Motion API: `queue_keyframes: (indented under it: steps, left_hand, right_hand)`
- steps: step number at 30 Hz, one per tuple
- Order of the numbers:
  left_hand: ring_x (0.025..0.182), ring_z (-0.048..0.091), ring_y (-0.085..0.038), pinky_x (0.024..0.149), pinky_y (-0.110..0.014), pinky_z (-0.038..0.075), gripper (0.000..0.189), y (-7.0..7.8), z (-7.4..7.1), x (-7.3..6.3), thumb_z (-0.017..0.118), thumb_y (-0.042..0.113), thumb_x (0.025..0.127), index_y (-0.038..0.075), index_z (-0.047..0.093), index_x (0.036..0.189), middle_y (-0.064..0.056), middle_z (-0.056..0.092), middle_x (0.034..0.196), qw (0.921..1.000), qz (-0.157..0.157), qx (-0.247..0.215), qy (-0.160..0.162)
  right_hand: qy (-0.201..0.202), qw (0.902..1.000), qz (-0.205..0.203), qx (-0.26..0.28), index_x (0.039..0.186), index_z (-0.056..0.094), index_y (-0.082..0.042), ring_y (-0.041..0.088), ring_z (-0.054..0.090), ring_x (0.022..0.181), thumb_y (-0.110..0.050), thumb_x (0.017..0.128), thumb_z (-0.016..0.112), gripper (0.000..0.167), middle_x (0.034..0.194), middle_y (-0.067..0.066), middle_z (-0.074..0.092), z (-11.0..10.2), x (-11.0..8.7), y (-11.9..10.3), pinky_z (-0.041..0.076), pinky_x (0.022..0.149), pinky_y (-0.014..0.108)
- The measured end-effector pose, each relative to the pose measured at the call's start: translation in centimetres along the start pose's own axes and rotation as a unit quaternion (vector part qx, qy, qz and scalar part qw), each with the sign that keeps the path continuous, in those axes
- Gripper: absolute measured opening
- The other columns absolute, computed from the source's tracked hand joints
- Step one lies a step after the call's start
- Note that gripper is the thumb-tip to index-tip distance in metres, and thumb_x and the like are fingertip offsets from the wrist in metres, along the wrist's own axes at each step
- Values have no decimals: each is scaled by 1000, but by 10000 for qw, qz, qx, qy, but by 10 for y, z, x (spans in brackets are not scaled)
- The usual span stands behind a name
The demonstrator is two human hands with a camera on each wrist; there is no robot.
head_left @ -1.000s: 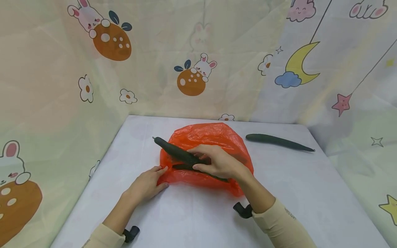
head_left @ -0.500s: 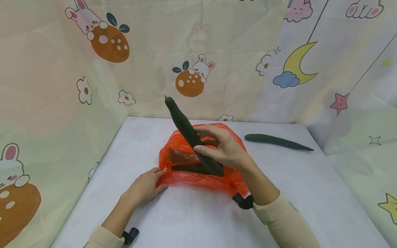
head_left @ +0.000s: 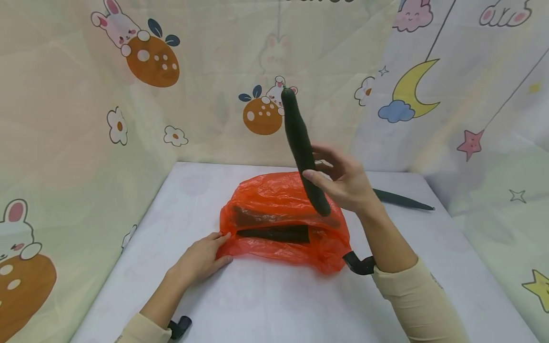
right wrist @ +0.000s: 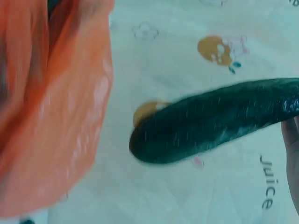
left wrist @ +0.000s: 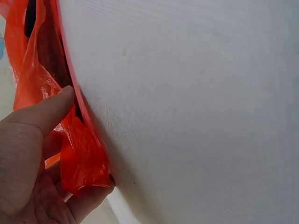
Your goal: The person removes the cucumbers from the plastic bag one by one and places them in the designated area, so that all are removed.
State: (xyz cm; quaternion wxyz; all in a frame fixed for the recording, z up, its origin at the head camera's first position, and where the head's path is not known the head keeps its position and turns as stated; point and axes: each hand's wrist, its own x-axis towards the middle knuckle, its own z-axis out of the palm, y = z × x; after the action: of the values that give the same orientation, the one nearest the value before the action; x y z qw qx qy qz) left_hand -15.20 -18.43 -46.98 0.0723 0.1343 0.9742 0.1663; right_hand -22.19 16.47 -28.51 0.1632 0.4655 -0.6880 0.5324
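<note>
Raised over the red plastic bag point(head_left: 270, 190), my right hand point(head_left: 343, 178) grips a long dark green cucumber point(head_left: 300, 138) near its lower half, stem end up. The same cucumber point(right wrist: 215, 121) spans the right wrist view, with only a bit of a finger showing at the edge. My left hand point(head_left: 199, 259) holds the left edge of the bag's mouth on the table. In the left wrist view, thumb and fingers have the red film point(left wrist: 86, 154) between them. Inside the bag's opening lies another cucumber point(head_left: 274, 234), partly covered by the film.
Behind my right wrist a further cucumber point(head_left: 403, 199) lies on the white table point(head_left: 266, 305), its left part hidden by the hand. A printed cloth point(head_left: 206, 76) with cartoon rabbits stands behind and beside the table.
My right hand has lifted the cucumber out of the bag's mouth, up and to the right, turning it more upright. My left hand stays at the bag's edge.
</note>
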Motion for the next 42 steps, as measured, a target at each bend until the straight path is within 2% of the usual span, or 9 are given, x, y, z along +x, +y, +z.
queue_keyframes:
  steps: [5, 12, 19, 23, 28, 32, 35, 39, 42]
  left_hand:
    - [138, 52, -40, 110, -58, 46, 70, -1, 2, 4, 75, 40, 93, 12, 50, 153, -18, 51, 152, 10000, 1, 44, -14]
    - [137, 52, -40, 110, -57, 46, 72, -1, 1, 7, 76, 42, 92, 11, 51, 152, -18, 51, 152, 10000, 31, 78, -37]
    - [136, 53, -40, 110, -57, 46, 73, -1, 2, 9, 76, 43, 91, 10, 52, 151, -19, 52, 151, 10000, 84, 16, -40]
    - [135, 53, -40, 110, -57, 45, 72, -1, 1, 10, 76, 43, 91, 9, 53, 150, -19, 53, 150, 9999, 119, 8, -20]
    - [136, 53, -40, 111, -57, 45, 73, -2, -2, 9, 77, 44, 91, 9, 53, 150, -19, 53, 150, 10000, 37, 37, -67]
    - [135, 54, -40, 110, -58, 46, 73, -4, -1, 7, 76, 44, 90, 9, 54, 150, -19, 54, 149, 9999, 18, 34, -112]
    - [134, 54, -41, 109, -58, 46, 72, -6, 0, 6, 76, 44, 91, 9, 54, 149, -20, 54, 148, 9999, 48, 41, -90]
    - [133, 55, -41, 109, -58, 46, 73, -7, 2, 6, 77, 45, 90, 9, 55, 149, -20, 55, 147, 9999, 76, 44, -57]
    - [133, 55, -41, 109, -58, 46, 73, -6, 2, 8, 76, 46, 90, 9, 54, 149, -19, 55, 148, 9999, 118, 37, -32]
  right_hand:
    - [11, 9977, 161, -653, 138, 57, 5, 26, 65, 116, 26, 79, 71, 64, 128, 11, 66, -33, -8, 5, 57, 97, 28]
    - [58, 9891, 653, -1322, 137, 61, 0, 13, 64, 116, 23, 80, 72, 63, 126, 12, 66, -70, -34, 24, 53, 98, 19]
    - [112, 9675, 1110, -2267, 132, 62, 6, -2, 58, 113, 22, 81, 72, 55, 122, 18, 65, -95, -66, 42, 46, 99, 10]
    - [113, 9557, 1447, -2559, 135, 64, -1, -5, 56, 112, 16, 84, 74, 55, 124, 14, 67, -109, -84, 54, 44, 97, 6]
    - [-44, 9372, 2063, -2812, 138, 65, -11, 8, 61, 113, 4, 89, 76, 53, 126, 9, 68, -122, -106, 69, 44, 97, 6]
    - [-275, 9235, 2356, -3014, 137, 65, -10, 26, 64, 110, -2, 92, 75, 47, 126, 12, 68, -128, -121, 80, 41, 95, 3]
    - [-458, 9163, 2464, -3125, 136, 64, -7, 32, 65, 108, -4, 93, 74, 44, 127, 16, 68, -131, -129, 85, 40, 91, 3]
    - [-738, 9049, 2558, -3320, 136, 64, -6, 36, 63, 111, -4, 94, 73, 43, 130, 18, 67, -136, -137, 92, 56, 97, 34]
    - [-908, 8961, 2656, -3437, 136, 64, -5, 40, 61, 115, -2, 93, 72, 44, 132, 21, 65, -141, -143, 98, 51, 98, 63]
